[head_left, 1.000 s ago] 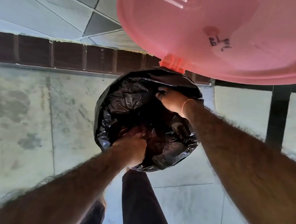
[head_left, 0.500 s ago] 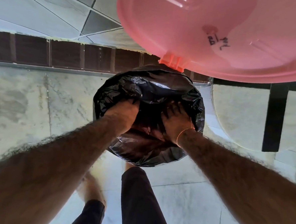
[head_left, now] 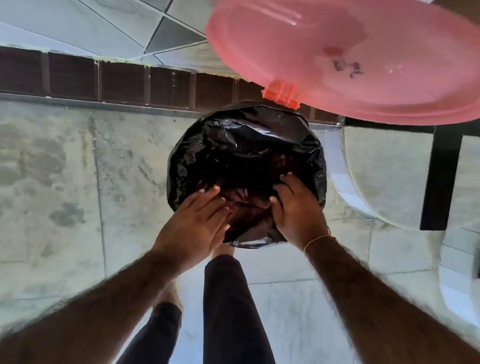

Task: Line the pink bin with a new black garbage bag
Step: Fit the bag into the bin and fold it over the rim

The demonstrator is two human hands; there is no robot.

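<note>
Looking down from the head camera: black garbage bag (head_left: 246, 145) covers the round mouth of the bin, folded out over the rim all around, so the bin body itself is hidden under the plastic. Pink lid (head_left: 362, 51) stands flipped up behind the bag, hinge (head_left: 280, 95) right at the bag's far edge, dark marker scribble on the lid's inner face.

Left hand (head_left: 194, 224) sits at the near-left edge of the bag, fingers straight and together, lying flat on the plastic, not curled round anything. Right hand (head_left: 296, 210) sits at the near-right edge, fingers spread and mostly straight, resting on the bag over the rim; thumb points inward toward the left hand. Cannot tell if either thumb nips the plastic. Thin orange thread (head_left: 318, 240) around the right wrist. Both hands are on the near half of the bag, close to each other, the bag's dark hollow between and beyond them.

Bin stands on the tiled floor (head_left: 63, 199), near a dark brick strip (head_left: 99, 80). Dark trouser legs (head_left: 228, 307) below the bag, one bare foot just under its near edge.
</note>
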